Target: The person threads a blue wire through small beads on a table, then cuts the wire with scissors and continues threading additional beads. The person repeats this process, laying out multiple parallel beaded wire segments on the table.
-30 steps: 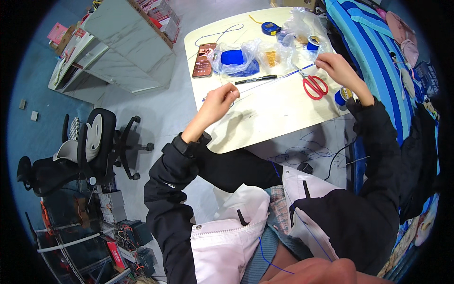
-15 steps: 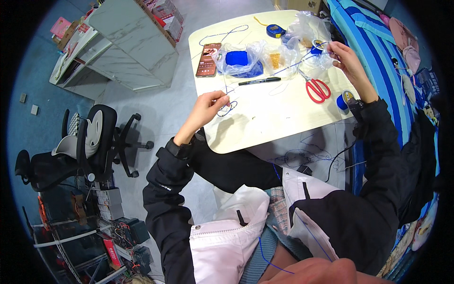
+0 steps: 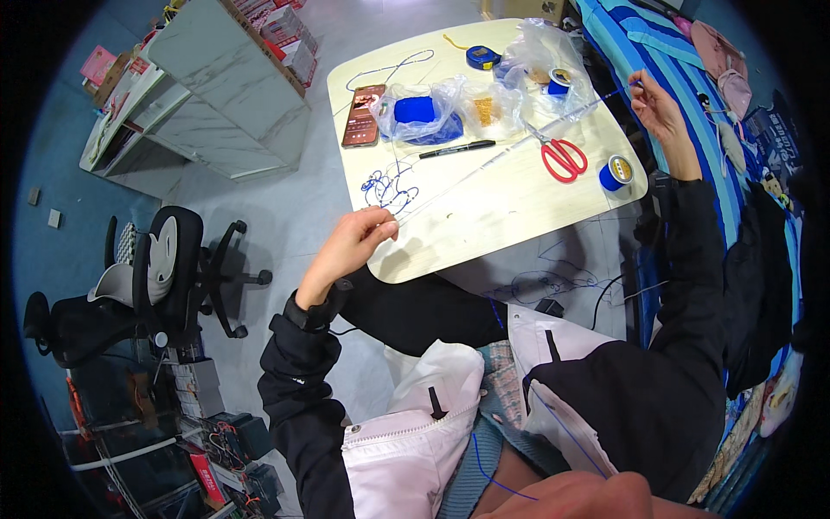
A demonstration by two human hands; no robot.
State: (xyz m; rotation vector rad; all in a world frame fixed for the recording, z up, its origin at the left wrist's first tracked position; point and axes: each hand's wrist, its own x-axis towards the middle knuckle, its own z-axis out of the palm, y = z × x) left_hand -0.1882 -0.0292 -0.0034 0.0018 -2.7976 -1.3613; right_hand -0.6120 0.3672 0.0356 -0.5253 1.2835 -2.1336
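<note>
My left hand (image 3: 353, 246) is over the table's near left edge, thumb and fingers pinched on a thin thread (image 3: 497, 159). This thread runs taut and slanting to my right hand (image 3: 659, 112), raised beyond the table's right edge. There, pinched fingers hold its end, where a blue stretch (image 3: 609, 93) shows; whether that is beads or cord is too small to tell. Just beyond my left hand lies a loose tangle of blue beaded string (image 3: 389, 190) on the table. Red-handled scissors (image 3: 564, 161) and a black pen (image 3: 457, 149) lie beside the taut thread.
The pale table (image 3: 484, 233) holds a phone (image 3: 363, 116), a bag of blue beads (image 3: 417, 112), a bag of gold beads (image 3: 486, 110), a blue tape measure (image 3: 482, 57), a beaded strand (image 3: 391, 69) and blue thread spools (image 3: 616, 174). A striped bed (image 3: 640, 65) stands at right, an office chair (image 3: 160, 268) at left.
My hands have moved apart: the left down and leftward, the right outward past the table edge. The thread between them is longer, and the beaded string by my left hand now lies on the table.
</note>
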